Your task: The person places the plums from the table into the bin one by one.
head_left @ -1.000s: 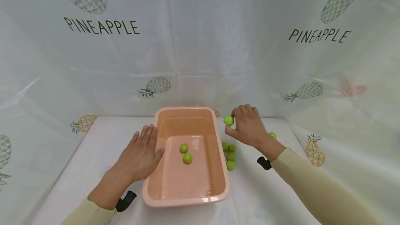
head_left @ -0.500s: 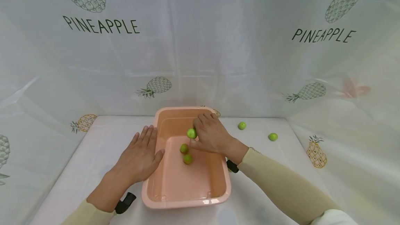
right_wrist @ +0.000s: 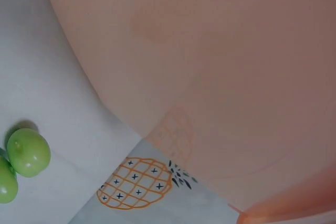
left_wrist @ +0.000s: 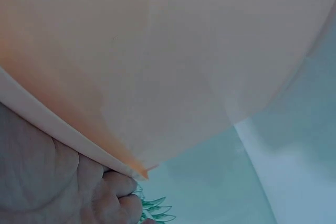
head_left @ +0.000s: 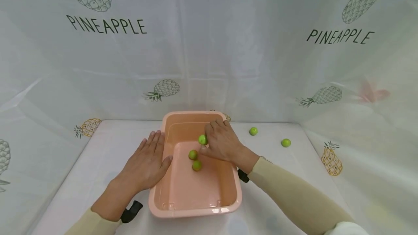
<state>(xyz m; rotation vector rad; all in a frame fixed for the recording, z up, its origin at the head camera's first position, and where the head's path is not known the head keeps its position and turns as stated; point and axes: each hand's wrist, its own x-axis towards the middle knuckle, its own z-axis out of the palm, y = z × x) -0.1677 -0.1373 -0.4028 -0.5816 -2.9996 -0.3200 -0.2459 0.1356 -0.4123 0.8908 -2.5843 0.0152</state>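
In the head view a peach-pink plastic basin (head_left: pixel 195 213) stands on the white table. Two small round green fruits (head_left: pixel 196 165), smooth and lime-like, lie on its floor. My right hand (head_left: pixel 223 142) is over the basin's right half and pinches another green fruit (head_left: pixel 203 139) between thumb and fingers. On the left side, my left hand (head_left: pixel 145 164) lies along the rim, palm toward the basin and fingers straight. The left wrist view shows that palm (left_wrist: pixel 47 177) against the outer side of the rim. The held fruit is out of sight in the right wrist view.
Two more green fruits lie apart at the table's back right, one farther back (head_left: pixel 253 131) and one farther right (head_left: pixel 286 143). Outside the basin, the right wrist view shows green fruits (right_wrist: pixel 29 152) close together. A pineapple-print plastic sheet (head_left: pixel 209 57) rises behind the table.
My right hand has carried the pinched fruit leftward from beside the basin to above its inside, and has barely shifted in the last half second. My left hand has stayed put.
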